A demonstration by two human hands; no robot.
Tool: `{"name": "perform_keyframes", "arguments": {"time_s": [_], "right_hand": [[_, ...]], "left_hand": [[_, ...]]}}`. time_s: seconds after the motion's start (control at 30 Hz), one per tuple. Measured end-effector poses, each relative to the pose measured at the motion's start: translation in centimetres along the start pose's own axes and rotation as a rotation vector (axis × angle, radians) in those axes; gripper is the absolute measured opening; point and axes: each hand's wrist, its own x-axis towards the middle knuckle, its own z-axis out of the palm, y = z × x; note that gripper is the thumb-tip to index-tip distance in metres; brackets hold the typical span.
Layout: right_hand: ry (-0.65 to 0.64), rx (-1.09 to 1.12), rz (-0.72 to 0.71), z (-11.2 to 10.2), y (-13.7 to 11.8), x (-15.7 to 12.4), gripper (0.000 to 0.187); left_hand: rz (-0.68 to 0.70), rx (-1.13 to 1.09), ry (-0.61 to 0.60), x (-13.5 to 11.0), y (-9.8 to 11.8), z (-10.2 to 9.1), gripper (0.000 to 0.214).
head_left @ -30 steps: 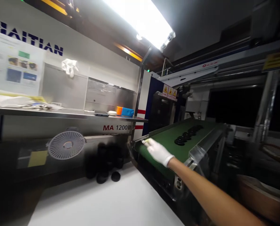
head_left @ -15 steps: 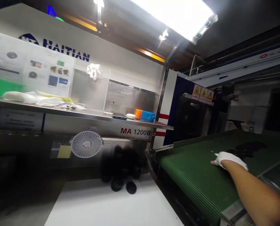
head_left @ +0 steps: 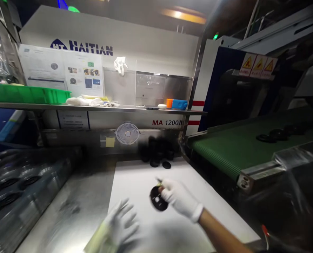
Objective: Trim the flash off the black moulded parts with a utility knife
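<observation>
My right hand [head_left: 179,196], in a white glove with bare fingertips, grips a round black disc [head_left: 159,199] by its edge above the white sheet [head_left: 143,175]. A thin pointed thing also sticks out of its fingers, too blurred to name. My left hand [head_left: 122,221], gloved in white, hovers palm inward to the left of the disc, fingers spread and holding nothing. Several black round parts [head_left: 159,153] lie heaped at the far end of the sheet, with a single flat one [head_left: 166,164] lying apart in front.
A green conveyor belt [head_left: 217,154] carrying several black parts [head_left: 276,134] runs along the right. Plastic trays with black discs [head_left: 7,184] stand at left. Above the table, a steel shelf [head_left: 135,109] holds a green bin [head_left: 30,94]; a small fan [head_left: 127,133] hangs below.
My right hand has come from the conveyor belt to above the white sheet, now with a black disc. My left hand has entered the view. The camera has turned left and down.
</observation>
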Motion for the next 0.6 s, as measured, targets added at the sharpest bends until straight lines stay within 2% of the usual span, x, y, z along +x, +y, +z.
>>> {"name": "perform_keyframes", "arguments": {"time_s": [0.03, 0.07, 0.1, 0.17, 0.27, 0.33, 0.4, 0.5, 0.6], "right_hand": [[-0.058, 0.046, -0.002, 2.8, -2.2, -1.0, 0.017], [-0.097, 0.072, 0.007, 5.0, -4.0, -1.8, 0.017], [-0.121, 0.086, 0.016, 6.5, -5.4, -2.5, 0.016], [-0.145, 0.098, 0.035, 7.9, -6.8, -3.8, 0.014], [-0.139, 0.146, 0.030, 7.7, -7.1, -6.0, 0.013], [-0.081, 0.228, 0.009, 7.0, -6.9, -8.0, 0.028], [-0.010, 0.272, 0.008, 6.3, -6.8, -10.0, 0.033], [0.025, 0.191, 0.049, 5.4, -7.1, -13.0, 0.029], [0.033, 0.156, 0.008, 5.2, -7.6, -15.4, 0.022]], "left_hand": [[-0.120, -0.250, -0.118, -0.6, 0.2, 1.4, 0.037], [-0.221, -0.378, -0.215, -1.2, 0.4, 2.6, 0.039], [-0.315, -0.474, -0.241, -1.8, 0.5, 3.7, 0.037], [-0.391, -0.570, -0.201, -3.2, 0.3, 4.8, 0.029], [-0.374, -0.688, -0.108, -5.4, -0.7, 4.0, 0.015], [-0.363, -0.748, -0.132, -6.8, -1.5, 2.8, 0.017], [-0.348, -0.781, -0.149, -8.2, -1.8, 1.9, 0.022], [-0.278, -0.793, -0.097, -10.3, -1.6, 1.6, 0.026], [-0.150, -0.809, -0.031, -12.4, -1.3, 2.2, 0.023]]}}
